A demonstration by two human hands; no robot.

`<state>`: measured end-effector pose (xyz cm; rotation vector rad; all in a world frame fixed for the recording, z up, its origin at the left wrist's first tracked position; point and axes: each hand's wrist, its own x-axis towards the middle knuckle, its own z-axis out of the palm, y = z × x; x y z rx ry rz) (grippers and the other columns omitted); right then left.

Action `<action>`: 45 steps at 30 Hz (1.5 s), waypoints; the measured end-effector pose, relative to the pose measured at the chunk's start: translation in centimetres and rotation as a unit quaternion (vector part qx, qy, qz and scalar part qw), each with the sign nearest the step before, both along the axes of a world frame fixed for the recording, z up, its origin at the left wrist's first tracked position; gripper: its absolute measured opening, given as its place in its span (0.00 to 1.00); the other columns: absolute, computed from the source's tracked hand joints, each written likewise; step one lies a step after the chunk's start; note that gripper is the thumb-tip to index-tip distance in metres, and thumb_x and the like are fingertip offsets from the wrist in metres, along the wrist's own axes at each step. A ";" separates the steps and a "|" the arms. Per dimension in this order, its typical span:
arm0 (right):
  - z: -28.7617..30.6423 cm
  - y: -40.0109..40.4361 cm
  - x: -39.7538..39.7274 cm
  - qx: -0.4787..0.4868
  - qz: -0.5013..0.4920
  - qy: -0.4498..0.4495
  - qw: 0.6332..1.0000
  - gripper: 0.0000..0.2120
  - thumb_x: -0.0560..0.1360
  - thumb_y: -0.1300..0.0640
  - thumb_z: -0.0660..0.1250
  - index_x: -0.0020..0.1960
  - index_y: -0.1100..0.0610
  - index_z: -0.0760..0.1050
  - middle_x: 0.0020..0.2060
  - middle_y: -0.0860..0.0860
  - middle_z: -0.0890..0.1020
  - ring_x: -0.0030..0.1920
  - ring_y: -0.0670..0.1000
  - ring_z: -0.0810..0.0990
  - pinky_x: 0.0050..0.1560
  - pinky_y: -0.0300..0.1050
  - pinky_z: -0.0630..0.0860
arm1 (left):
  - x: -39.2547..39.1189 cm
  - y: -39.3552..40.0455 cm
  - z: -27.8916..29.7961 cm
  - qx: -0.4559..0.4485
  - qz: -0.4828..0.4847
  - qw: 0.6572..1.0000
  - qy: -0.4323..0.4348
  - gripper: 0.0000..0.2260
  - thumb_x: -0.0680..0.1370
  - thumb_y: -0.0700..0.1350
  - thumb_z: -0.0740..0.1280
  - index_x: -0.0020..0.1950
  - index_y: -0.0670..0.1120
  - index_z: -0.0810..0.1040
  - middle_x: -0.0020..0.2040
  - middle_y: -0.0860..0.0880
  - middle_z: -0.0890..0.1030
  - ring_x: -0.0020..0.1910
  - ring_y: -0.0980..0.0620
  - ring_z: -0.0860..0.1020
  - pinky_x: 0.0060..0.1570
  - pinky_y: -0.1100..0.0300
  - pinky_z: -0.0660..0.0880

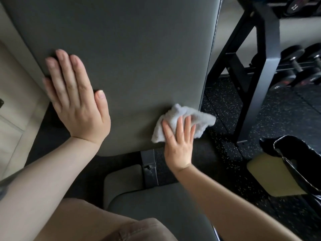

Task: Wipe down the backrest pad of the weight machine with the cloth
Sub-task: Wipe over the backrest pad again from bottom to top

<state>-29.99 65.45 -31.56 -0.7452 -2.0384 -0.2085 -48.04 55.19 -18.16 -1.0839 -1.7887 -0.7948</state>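
Observation:
The dark grey backrest pad (132, 54) fills the upper middle of the head view. My left hand (76, 100) lies flat against its left edge, fingers together, holding nothing. My right hand (178, 141) presses a crumpled white cloth (180, 115) onto the pad's lower right corner, fingers spread over the cloth. Part of the cloth sticks out past the pad's right edge.
Below the pad is the machine's black bracket (149, 166) and the grey seat pad (156, 209). A black dumbbell rack (267, 54) with several dumbbells stands at the right on speckled rubber flooring. A bin with a black liner (298, 160) sits at the lower right. My knee (107, 223) is at the bottom.

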 end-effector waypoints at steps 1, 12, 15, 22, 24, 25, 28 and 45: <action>-1.3 -0.6 0.0 0.000 0.000 -0.009 1.000 0.34 0.76 0.62 0.58 0.76 0.43 0.51 0.78 0.48 0.42 0.78 0.55 0.41 0.75 0.58 0.45 | -0.1 0.0 0.0 0.000 -0.001 1.000 0.001 0.25 0.83 0.49 0.45 0.76 0.34 0.56 0.73 0.31 0.62 0.73 0.33 0.58 0.72 0.39 0.55; 6.1 -1.5 -4.4 -0.117 -0.051 0.143 0.981 0.27 0.79 0.50 0.54 0.75 0.49 0.51 0.74 0.64 0.51 0.76 0.62 0.41 0.75 0.63 0.42 | -0.2 -0.1 -0.2 0.008 -0.025 1.000 -0.012 0.26 0.83 0.48 0.45 0.74 0.31 0.57 0.72 0.29 0.62 0.72 0.29 0.60 0.70 0.34 0.59; 2.4 -0.4 -1.2 -0.019 0.003 0.004 1.000 0.23 0.81 0.45 0.52 0.75 0.44 0.52 0.78 0.51 0.43 0.77 0.57 0.39 0.74 0.63 0.45 | -0.2 0.0 -0.4 0.008 -0.010 1.000 0.000 0.25 0.83 0.48 0.46 0.75 0.33 0.57 0.73 0.31 0.63 0.73 0.32 0.58 0.72 0.38 0.57; 10.4 0.6 -3.1 -0.084 -0.045 0.132 0.987 0.26 0.80 0.42 0.49 0.75 0.50 0.58 0.75 0.61 0.55 0.76 0.64 0.46 0.74 0.64 0.44 | -0.6 0.0 -0.6 -0.006 -0.004 1.000 -0.003 0.24 0.83 0.48 0.48 0.77 0.37 0.55 0.74 0.33 0.62 0.75 0.38 0.51 0.72 0.38 0.58; 11.9 -0.6 -4.8 -0.065 -0.034 0.114 0.991 0.25 0.80 0.42 0.50 0.74 0.48 0.57 0.75 0.59 0.53 0.77 0.60 0.42 0.74 0.64 0.43 | -0.6 -0.2 -0.6 -0.009 -0.017 1.000 -0.012 0.24 0.84 0.47 0.50 0.77 0.37 0.54 0.75 0.33 0.61 0.77 0.41 0.48 0.72 0.38 0.56; 11.2 -1.1 -4.8 -0.044 -0.005 0.064 0.997 0.24 0.80 0.42 0.50 0.74 0.46 0.58 0.76 0.57 0.52 0.77 0.58 0.41 0.74 0.65 0.44 | -0.6 -0.3 -0.5 -0.013 -0.023 1.000 -0.016 0.24 0.84 0.47 0.50 0.78 0.38 0.53 0.75 0.34 0.60 0.78 0.43 0.45 0.73 0.39 0.54; 7.2 -0.5 -1.4 0.058 0.058 -0.107 0.991 0.24 0.77 0.45 0.58 0.72 0.43 0.61 0.75 0.50 0.57 0.77 0.55 0.47 0.71 0.63 0.53 | -0.6 -0.7 -0.4 -0.027 -0.029 0.999 -0.022 0.26 0.84 0.47 0.52 0.79 0.41 0.48 0.76 0.35 0.57 0.78 0.51 0.40 0.75 0.46 0.48; 5.9 2.4 1.4 0.185 0.062 -0.186 0.963 0.36 0.71 0.55 0.58 0.77 0.42 0.51 0.74 0.48 0.57 0.76 0.53 0.51 0.72 0.57 0.52 | -2.7 -3.1 -2.7 -0.109 -0.067 0.987 0.099 0.25 0.85 0.49 0.50 0.80 0.48 0.46 0.80 0.52 0.44 0.79 0.53 0.46 0.77 0.56 0.46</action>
